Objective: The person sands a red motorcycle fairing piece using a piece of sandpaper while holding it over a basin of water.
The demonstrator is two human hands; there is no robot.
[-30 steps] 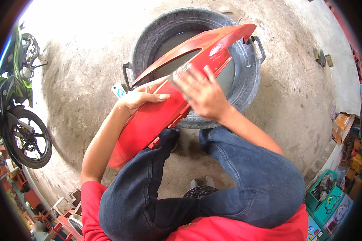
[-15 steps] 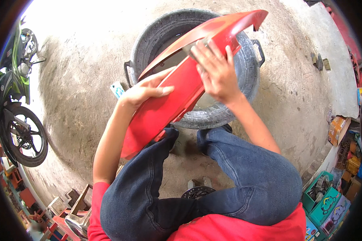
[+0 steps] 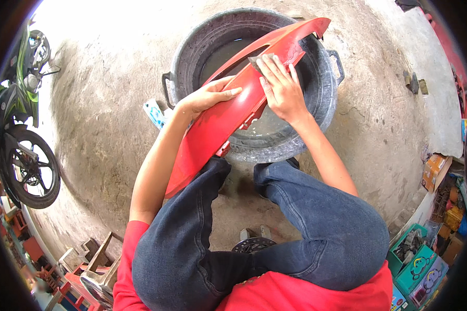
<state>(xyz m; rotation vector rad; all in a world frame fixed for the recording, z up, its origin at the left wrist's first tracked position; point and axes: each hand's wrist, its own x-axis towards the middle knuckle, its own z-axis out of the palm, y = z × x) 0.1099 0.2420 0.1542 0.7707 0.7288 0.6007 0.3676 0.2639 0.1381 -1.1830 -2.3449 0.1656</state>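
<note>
A long red plastic motorcycle body panel slants over a dark round basin, its lower end by my left knee and its hooked tip at the far right. My left hand grips the panel's left edge, thumb on top and the other fingers hidden beneath. Under the fingertips of my right hand is a grey-brown piece of sandpaper, pressed flat on the panel's upper part. Cloudy water shows in the basin below.
A blue-and-white packet lies on the concrete left of the basin. Farther left stands a motorcycle. Teal boxes and a cardboard box sit at the right. Beneath my legs is a perforated metal disc.
The panel has tilted and its far tip has shifted slightly left and down. My left hand has moved right and up with it. The right hand has slid slightly down over the surface.
</note>
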